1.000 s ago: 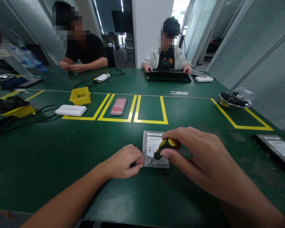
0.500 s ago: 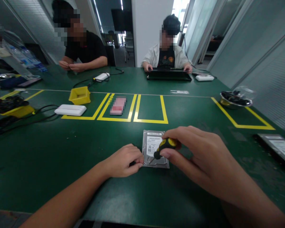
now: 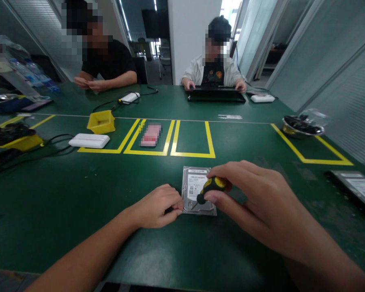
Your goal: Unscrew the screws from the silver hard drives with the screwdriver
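A long worktop [image 3: 79, 194] covered in a matte dark green mat, marked off with yellow tape rectangles, fills a room walled with glass partitions and pale slatted blinds. Two other people sit at its far edge, one with hands on a flat black keyboard [image 3: 215, 96]. A flat rectangular drive in a dark tray [image 3: 354, 190] lies near the right edge, and a round metal bowl of dark parts [image 3: 302, 127] sits beyond it. A slim white plastic box [image 3: 89, 140] and a yellow plastic bin [image 3: 101, 122] lie to the left.

The silver metal hard drive [image 3: 197, 190], rectangular with a white printed label too small to read, lies flat at the near middle, between both hands. The right hand [image 3: 255, 198] is closed around a stubby black-and-yellow screwdriver [image 3: 211, 187], tip down on the drive's near corner. The left hand [image 3: 158, 207], fingers curled together, pinches the drive's left edge.
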Demonstrator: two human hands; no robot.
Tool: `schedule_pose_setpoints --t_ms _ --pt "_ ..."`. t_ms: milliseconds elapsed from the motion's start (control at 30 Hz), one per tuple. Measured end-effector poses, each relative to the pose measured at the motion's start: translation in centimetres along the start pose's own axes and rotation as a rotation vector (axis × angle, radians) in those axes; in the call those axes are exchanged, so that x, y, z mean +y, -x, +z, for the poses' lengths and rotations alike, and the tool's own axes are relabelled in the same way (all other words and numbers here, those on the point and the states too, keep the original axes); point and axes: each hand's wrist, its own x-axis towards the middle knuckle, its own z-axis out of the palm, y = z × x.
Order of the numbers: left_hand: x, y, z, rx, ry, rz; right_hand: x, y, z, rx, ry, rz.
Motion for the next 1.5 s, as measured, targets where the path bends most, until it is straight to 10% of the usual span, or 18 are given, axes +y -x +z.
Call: schedule_pose_setpoints --t_ms 1500 --pt "-0.30 0.08 0.61 0.039 0.033 -0.005 0.19 -0.20 0.28 0.002 0.009 -0.040"
